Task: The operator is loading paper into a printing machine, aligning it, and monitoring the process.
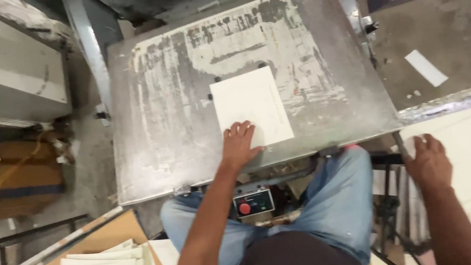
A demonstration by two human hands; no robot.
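While seated person faces worn metal table (154, 144), scene runs left to right so: brown cardboard bundle (20, 183) on floor far left; stack of cream sheets (113, 255) by left knee, within reach. Left hand (239, 144) flat, fingers spread, pressing near edge of white card (252, 106), apparently to steady it on table. Control box with red button (253, 202) under table edge. Right hand (429, 161) open, fingers curled on pale sheet stack (460, 144) at right; gripping nothing visible.
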